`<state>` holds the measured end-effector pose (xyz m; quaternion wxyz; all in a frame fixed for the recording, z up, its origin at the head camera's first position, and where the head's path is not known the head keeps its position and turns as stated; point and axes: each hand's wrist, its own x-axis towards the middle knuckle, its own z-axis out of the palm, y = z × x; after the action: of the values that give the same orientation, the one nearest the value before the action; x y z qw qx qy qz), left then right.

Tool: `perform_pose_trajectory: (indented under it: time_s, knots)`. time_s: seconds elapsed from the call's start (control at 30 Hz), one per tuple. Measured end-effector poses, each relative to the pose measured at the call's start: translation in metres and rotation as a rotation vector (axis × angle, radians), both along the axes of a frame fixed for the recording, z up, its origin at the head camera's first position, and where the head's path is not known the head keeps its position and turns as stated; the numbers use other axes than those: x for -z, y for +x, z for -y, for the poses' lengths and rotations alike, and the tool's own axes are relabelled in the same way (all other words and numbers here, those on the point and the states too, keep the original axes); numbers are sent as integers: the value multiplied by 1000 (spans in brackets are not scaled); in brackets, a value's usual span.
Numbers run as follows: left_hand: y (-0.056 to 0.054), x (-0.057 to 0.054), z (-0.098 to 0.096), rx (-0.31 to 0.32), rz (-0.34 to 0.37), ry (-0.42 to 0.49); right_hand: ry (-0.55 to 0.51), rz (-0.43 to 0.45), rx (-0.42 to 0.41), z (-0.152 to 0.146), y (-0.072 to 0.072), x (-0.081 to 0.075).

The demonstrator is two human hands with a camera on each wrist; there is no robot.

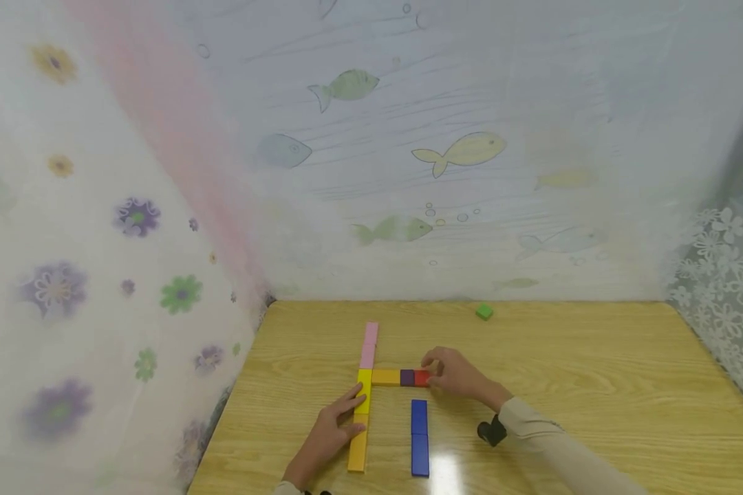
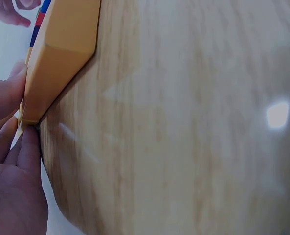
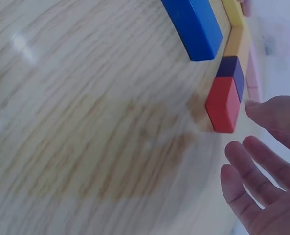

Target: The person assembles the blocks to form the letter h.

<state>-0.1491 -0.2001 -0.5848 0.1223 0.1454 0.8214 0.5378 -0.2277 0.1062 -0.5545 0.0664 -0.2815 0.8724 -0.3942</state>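
My left hand (image 1: 327, 433) rests against a straight row of wooden blocks. Its fingers touch the yellow blocks (image 1: 364, 379), and the thumb lies on the orange block (image 1: 357, 455) at the near end. Pink blocks (image 1: 369, 345) form the far end of this row. From the yellow part a branch runs right: an orange block (image 1: 386, 377), a purple block (image 1: 407, 377) and a red block (image 3: 224, 104). Beside the red end is my right hand (image 1: 461, 375). In the right wrist view its thumb and relaxed fingers hold nothing and appear apart from the red block.
Two blue blocks (image 1: 420, 436) lie end to end below the branch, parallel to the long row. A small green block (image 1: 484, 311) is at the table's back edge. The wooden table (image 1: 594, 357) meets a printed curtain (image 1: 532, 206) behind and another at left.
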Motion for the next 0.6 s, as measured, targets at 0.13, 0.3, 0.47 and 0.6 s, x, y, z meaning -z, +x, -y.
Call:
perform_pose_trajectory:
  time_s: [0.13, 0.3, 0.47, 0.6]
  knots:
    - [-4, 12, 3, 23, -14, 36, -6, -7, -6, -6, 0, -4]
    - [-4, 9, 3, 34, -20, 55, 1, -44, -10, -15, -1, -12]
    - [-3, 7, 3, 30, -22, 33, 12, -57, 23, -25, -4, -21]
    - [-3, 7, 4, 30, -28, 16, 35, -56, 44, -34, -6, -26]
